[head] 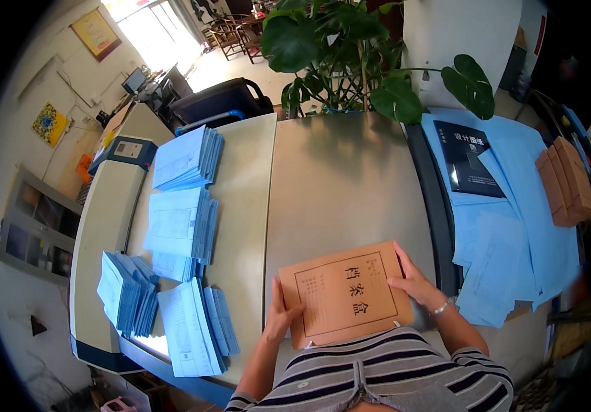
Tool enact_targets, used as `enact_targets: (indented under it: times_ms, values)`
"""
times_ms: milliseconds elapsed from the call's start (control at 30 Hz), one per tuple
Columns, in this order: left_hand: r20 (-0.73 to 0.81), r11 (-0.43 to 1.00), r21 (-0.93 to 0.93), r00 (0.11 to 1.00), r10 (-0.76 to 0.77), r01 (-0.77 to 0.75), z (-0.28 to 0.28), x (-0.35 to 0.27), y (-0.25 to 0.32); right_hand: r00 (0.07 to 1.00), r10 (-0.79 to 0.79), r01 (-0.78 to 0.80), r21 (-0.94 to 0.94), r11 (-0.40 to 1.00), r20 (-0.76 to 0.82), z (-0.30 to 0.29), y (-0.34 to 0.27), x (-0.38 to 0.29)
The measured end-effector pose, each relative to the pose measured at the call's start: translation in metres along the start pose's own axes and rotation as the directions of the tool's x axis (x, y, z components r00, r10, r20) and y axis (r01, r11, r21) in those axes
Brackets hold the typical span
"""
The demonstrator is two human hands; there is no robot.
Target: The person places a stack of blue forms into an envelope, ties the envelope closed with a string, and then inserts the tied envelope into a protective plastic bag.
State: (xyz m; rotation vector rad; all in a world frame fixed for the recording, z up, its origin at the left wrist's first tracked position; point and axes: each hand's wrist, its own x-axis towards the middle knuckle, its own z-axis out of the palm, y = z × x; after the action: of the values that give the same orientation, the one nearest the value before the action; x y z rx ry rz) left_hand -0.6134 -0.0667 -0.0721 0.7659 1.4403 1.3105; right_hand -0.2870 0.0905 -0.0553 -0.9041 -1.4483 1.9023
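A brown kraft cardboard archive box, with printed characters and a ruled frame on its face, is held between both my hands close to my striped top. My left hand grips its left edge, the thumb lying on the face. On the opposite edge my right hand holds on, thumb also on top and a bracelet at the wrist. Beneath the box lies the smooth metal-like surface of a large machine. Folded blue-tinted drawing sheets stand in stacks to the left, the closest being a fanned stack.
More folded stacks line the machine's left bed. On the right, large blue sheets carry a dark printed folder and several brown archive boxes. A leafy potted plant overhangs the far edge, beside a black chair.
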Motion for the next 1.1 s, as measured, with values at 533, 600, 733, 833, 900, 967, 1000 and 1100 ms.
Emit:
enact_targets:
  times_ms: [533, 600, 733, 833, 900, 967, 1000, 1100]
  values:
    - [-0.076, 0.888, 0.375, 0.946, 0.316, -0.266, 0.022, 0.028, 0.008, 0.986, -0.118, 0.097, -0.172, 0.980, -0.117, -0.002, 0.019, 0.062]
    - [-0.013, 0.748, 0.581, 0.916, 0.402, -0.320, 0.030, 0.028, 0.006, 0.984, -0.113, 0.087, -0.178, 0.980, -0.140, -0.001, 0.022, 0.058]
    - [0.188, 0.334, 0.908, 0.959, 0.210, -0.251, 0.026, 0.020, 0.015, 0.991, -0.116, 0.092, -0.278, 0.956, -0.073, -0.005, 0.020, 0.060]
    - [0.229, 0.314, 0.919, 0.971, 0.068, -0.239, 0.046, 0.014, 0.041, 0.998, -0.057, 0.050, -0.143, 0.988, -0.039, -0.010, 0.023, 0.063]
    - [0.216, 0.205, 0.954, 0.976, 0.030, -0.218, 0.063, 0.015, 0.053, 1.000, -0.011, 0.009, -0.073, 0.997, -0.026, -0.009, 0.015, 0.061]
    - [0.216, 0.129, 0.968, 0.976, 0.019, -0.217, 0.070, 0.017, 0.054, 0.999, -0.006, 0.006, -0.003, 1.000, -0.043, -0.009, 0.018, 0.060]
    - [0.220, 0.105, 0.969, 0.975, 0.025, -0.222, 0.068, 0.019, 0.050, 0.999, -0.007, 0.009, 0.035, 0.999, -0.048, -0.006, 0.015, 0.060]
    - [0.250, 0.090, 0.963, 0.966, 0.071, -0.256, 0.062, 0.019, 0.044, 0.998, 0.037, -0.025, 0.222, 0.975, -0.049, -0.002, 0.004, 0.050]
